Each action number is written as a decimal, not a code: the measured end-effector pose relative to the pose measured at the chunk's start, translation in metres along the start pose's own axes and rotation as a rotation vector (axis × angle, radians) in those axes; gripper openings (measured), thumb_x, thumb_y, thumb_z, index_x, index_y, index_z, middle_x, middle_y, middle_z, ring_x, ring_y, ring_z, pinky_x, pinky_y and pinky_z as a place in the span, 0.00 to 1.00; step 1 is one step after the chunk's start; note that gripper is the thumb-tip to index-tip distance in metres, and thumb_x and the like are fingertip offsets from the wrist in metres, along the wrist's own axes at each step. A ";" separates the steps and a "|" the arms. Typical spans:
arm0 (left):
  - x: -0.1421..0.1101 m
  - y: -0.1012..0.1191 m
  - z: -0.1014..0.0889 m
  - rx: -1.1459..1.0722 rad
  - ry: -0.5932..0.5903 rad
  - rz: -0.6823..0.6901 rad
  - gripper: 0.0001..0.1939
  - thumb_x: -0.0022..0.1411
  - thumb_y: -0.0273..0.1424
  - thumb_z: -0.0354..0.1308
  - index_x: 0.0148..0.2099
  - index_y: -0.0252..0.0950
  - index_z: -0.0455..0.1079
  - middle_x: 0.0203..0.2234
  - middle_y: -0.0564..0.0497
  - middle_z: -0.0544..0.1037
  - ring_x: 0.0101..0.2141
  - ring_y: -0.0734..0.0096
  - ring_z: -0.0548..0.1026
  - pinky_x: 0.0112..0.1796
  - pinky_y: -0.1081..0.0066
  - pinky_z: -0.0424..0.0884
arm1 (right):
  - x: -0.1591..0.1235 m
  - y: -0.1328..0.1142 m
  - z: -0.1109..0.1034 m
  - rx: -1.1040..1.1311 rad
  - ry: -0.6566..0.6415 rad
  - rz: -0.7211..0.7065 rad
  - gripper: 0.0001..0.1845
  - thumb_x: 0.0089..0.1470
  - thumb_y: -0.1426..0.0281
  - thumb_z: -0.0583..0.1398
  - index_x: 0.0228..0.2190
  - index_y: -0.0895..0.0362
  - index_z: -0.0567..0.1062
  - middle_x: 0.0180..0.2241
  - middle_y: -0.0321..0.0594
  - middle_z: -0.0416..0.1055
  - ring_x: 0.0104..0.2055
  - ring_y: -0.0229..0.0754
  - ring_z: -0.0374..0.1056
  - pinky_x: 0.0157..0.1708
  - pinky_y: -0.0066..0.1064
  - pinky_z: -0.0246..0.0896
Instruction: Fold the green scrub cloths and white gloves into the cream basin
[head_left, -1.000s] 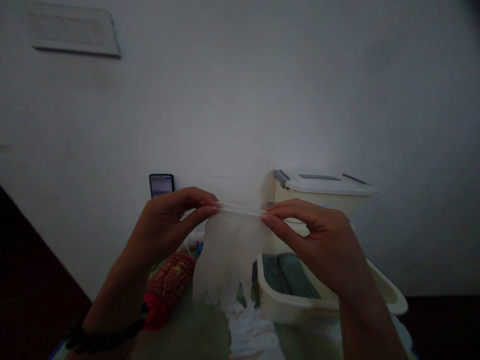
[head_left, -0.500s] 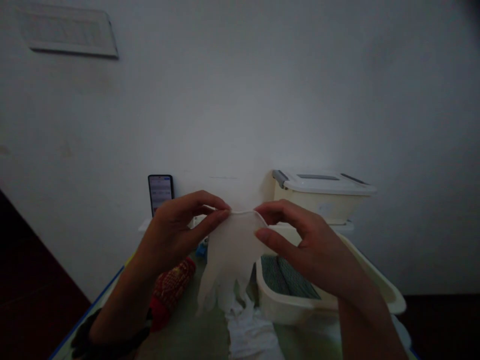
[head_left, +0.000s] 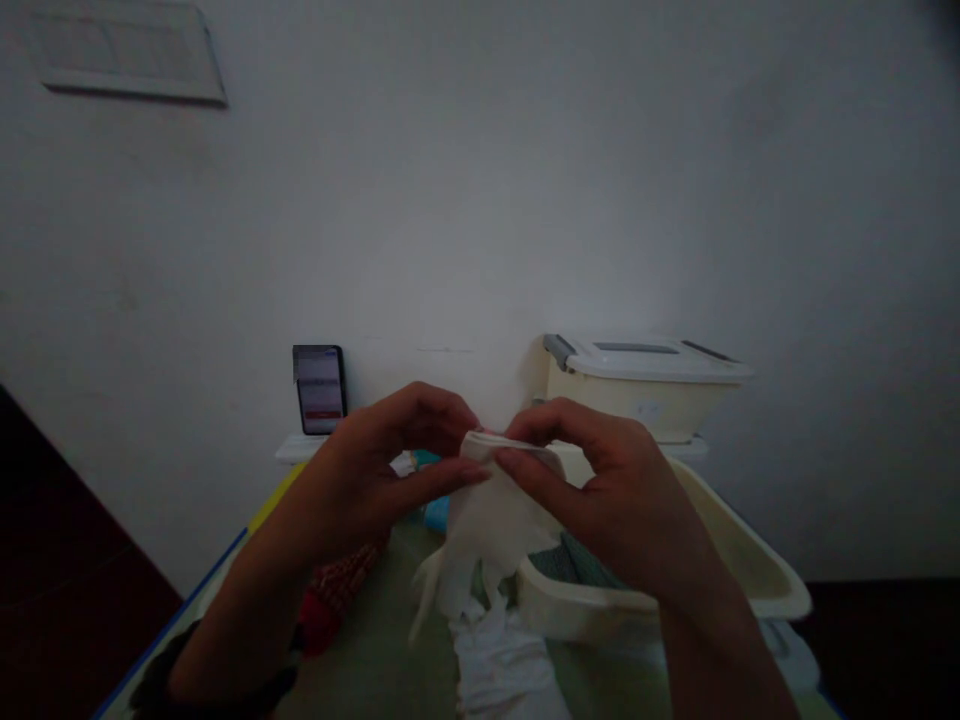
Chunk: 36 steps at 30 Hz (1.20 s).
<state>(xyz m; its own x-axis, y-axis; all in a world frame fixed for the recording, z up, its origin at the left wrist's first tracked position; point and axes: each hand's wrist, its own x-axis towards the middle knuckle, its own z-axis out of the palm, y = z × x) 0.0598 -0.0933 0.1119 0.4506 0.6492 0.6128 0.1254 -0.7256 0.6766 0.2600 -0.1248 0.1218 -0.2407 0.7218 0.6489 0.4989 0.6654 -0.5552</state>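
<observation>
White glove [head_left: 491,520] hangs below grip, cuff pinched by left hand [head_left: 382,465] and right hand [head_left: 615,480].

Pale glove [head_left: 491,520] bunched at cuff, left grip [head_left: 480,450] closer to right grip [head_left: 508,445]

Dim room, pale scuffed wall [head_left: 465,220], framed panel [head_left: 131,52] upper left, green-topped table [head_left: 390,660]

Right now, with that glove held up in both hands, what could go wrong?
The thin glove could slip: the left hand and right hand pinch it only near the cuff. Its dangling fingers may catch on the crumpled white fabric below. The phone, propped upright beyond the left hand, might topple if bumped.
</observation>
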 end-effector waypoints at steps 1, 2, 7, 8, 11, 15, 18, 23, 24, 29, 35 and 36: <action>0.001 -0.001 0.000 0.009 -0.031 -0.016 0.10 0.57 0.28 0.64 0.42 0.39 0.69 0.34 0.54 0.78 0.34 0.75 0.77 0.37 0.79 0.74 | 0.000 0.000 0.000 0.000 0.015 0.002 0.02 0.53 0.70 0.63 0.29 0.54 0.75 0.27 0.32 0.75 0.29 0.36 0.69 0.32 0.26 0.63; 0.001 -0.002 0.001 0.033 -0.059 -0.029 0.08 0.59 0.28 0.62 0.42 0.38 0.69 0.33 0.54 0.79 0.34 0.75 0.77 0.36 0.79 0.73 | 0.000 0.001 0.000 0.006 0.022 0.007 0.02 0.54 0.70 0.62 0.29 0.54 0.74 0.27 0.32 0.74 0.29 0.35 0.69 0.31 0.26 0.63; 0.006 -0.002 0.005 0.158 -0.108 -0.045 0.05 0.64 0.30 0.56 0.38 0.36 0.72 0.30 0.53 0.80 0.32 0.73 0.76 0.34 0.77 0.71 | 0.001 0.003 0.001 0.065 -0.076 0.043 0.05 0.56 0.66 0.61 0.33 0.54 0.73 0.31 0.32 0.74 0.34 0.35 0.70 0.32 0.24 0.63; 0.006 -0.001 0.006 0.172 -0.117 -0.044 0.05 0.64 0.30 0.55 0.37 0.36 0.72 0.30 0.53 0.79 0.31 0.73 0.76 0.33 0.77 0.71 | 0.001 0.004 0.002 0.074 -0.087 0.048 0.05 0.56 0.65 0.61 0.33 0.54 0.73 0.30 0.32 0.74 0.33 0.35 0.69 0.33 0.24 0.63; 0.007 0.003 0.009 0.201 -0.159 -0.039 0.06 0.64 0.30 0.55 0.36 0.36 0.72 0.29 0.54 0.78 0.31 0.74 0.76 0.32 0.77 0.71 | 0.002 0.004 0.003 0.064 -0.079 0.062 0.06 0.57 0.66 0.60 0.31 0.55 0.73 0.28 0.31 0.73 0.32 0.34 0.68 0.33 0.23 0.61; 0.005 0.005 0.011 0.188 -0.163 -0.030 0.05 0.64 0.28 0.54 0.38 0.36 0.71 0.30 0.53 0.79 0.30 0.75 0.76 0.33 0.77 0.71 | 0.003 0.006 0.005 0.069 -0.011 0.063 0.05 0.56 0.67 0.61 0.30 0.55 0.73 0.27 0.31 0.72 0.30 0.33 0.67 0.31 0.24 0.60; 0.002 0.004 0.010 0.149 -0.190 -0.039 0.05 0.63 0.25 0.55 0.41 0.36 0.71 0.33 0.52 0.79 0.33 0.74 0.76 0.35 0.77 0.72 | 0.001 0.007 0.007 0.174 0.084 0.082 0.05 0.56 0.66 0.61 0.30 0.54 0.72 0.27 0.31 0.71 0.28 0.33 0.67 0.26 0.24 0.60; 0.003 -0.004 0.007 0.093 -0.246 -0.098 0.07 0.64 0.26 0.52 0.43 0.34 0.70 0.35 0.51 0.79 0.35 0.74 0.76 0.37 0.77 0.72 | 0.001 0.006 0.006 0.324 0.287 0.109 0.06 0.54 0.66 0.63 0.28 0.54 0.72 0.24 0.30 0.70 0.24 0.31 0.65 0.20 0.20 0.58; 0.004 -0.006 0.006 0.085 -0.258 -0.119 0.07 0.65 0.27 0.52 0.43 0.34 0.70 0.35 0.51 0.79 0.35 0.74 0.76 0.37 0.77 0.72 | 0.002 0.007 0.005 0.340 0.324 0.115 0.06 0.53 0.66 0.64 0.28 0.54 0.72 0.23 0.29 0.70 0.22 0.30 0.63 0.18 0.19 0.57; 0.008 -0.012 0.003 0.122 -0.328 -0.185 0.09 0.63 0.24 0.50 0.43 0.33 0.70 0.33 0.51 0.79 0.34 0.72 0.76 0.37 0.74 0.71 | 0.005 0.017 -0.004 0.407 0.440 0.173 0.06 0.51 0.67 0.65 0.27 0.54 0.73 0.22 0.30 0.69 0.20 0.29 0.60 0.16 0.18 0.56; 0.010 -0.026 -0.001 0.220 -0.421 -0.278 0.10 0.62 0.26 0.50 0.43 0.33 0.71 0.34 0.50 0.78 0.34 0.70 0.75 0.35 0.73 0.69 | 0.010 0.029 -0.012 0.503 0.537 0.270 0.05 0.50 0.68 0.65 0.26 0.53 0.74 0.23 0.32 0.69 0.18 0.29 0.60 0.14 0.19 0.56; 0.010 -0.029 -0.002 0.193 -0.434 -0.297 0.10 0.63 0.28 0.50 0.42 0.33 0.71 0.33 0.51 0.78 0.33 0.70 0.75 0.34 0.74 0.69 | 0.010 0.030 -0.014 0.508 0.548 0.282 0.05 0.50 0.68 0.65 0.25 0.53 0.74 0.22 0.32 0.69 0.18 0.30 0.60 0.14 0.20 0.56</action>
<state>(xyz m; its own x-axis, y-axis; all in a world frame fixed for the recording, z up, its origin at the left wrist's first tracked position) 0.0590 -0.0655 0.0995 0.6884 0.7086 0.1551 0.4439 -0.5806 0.6826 0.2837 -0.1004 0.1188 0.3472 0.7674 0.5390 0.0079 0.5723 -0.8200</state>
